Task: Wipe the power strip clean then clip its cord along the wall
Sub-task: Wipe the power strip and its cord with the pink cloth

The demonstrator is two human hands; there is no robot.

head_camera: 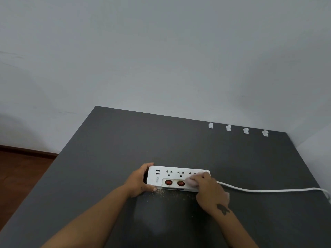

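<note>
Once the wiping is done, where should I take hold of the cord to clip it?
Probably grip the white cord on its free run lying flat on the dark table, right of the power strip. Come from above with the right hand, pinching across its width. The clips sit along the far edge by the wall, so it lifts straight toward them.

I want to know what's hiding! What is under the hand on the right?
Under the right hand is a white cloth, pressed on the right end of the power strip. The hand and cloth cover that end, so whatever sits there cannot be seen.
</note>
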